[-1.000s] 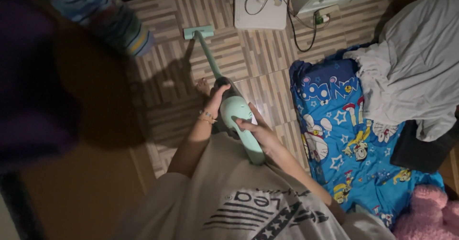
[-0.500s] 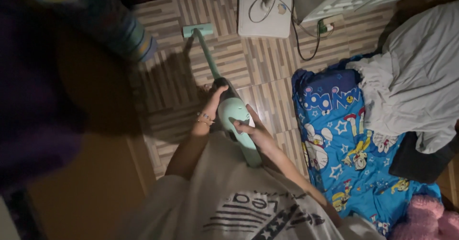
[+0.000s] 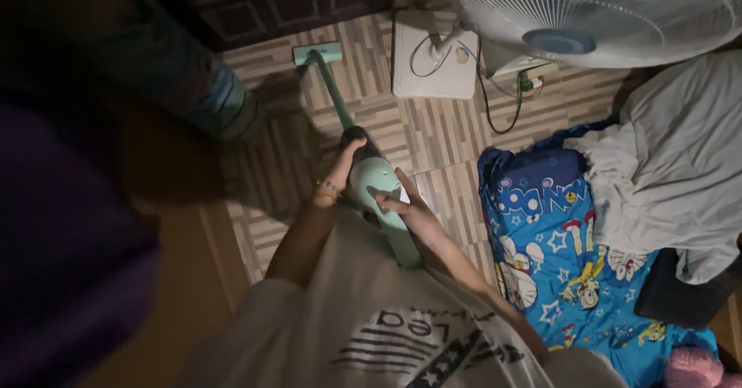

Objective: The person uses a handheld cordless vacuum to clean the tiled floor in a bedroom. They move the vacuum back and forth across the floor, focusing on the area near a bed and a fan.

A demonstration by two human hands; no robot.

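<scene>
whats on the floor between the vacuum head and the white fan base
Nothing: in the head view, only bare striped floor tiles separate the green vacuum head from the white fan base. The fan's black cord trails off the base's far side.

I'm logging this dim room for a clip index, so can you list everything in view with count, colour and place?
vacuum: one, mint green, stick type, centre, its head on the floor near the top
floor: one, beige and brown striped tiles, centre
fan: one, white with a blue hub, top right, on a white base
cable: one, dark, looping on the floor below the fan
blue sheet: one, blue with cartoon print, right
grey sheet: one, pale grey, crumpled, far right
pink toy: one, pink, bottom right corner
striped cloth: one, blue-striped, upper left, too dark to identify
left hand: on the vacuum's body, bracelets at the wrist
right hand: on the vacuum's handle
</scene>
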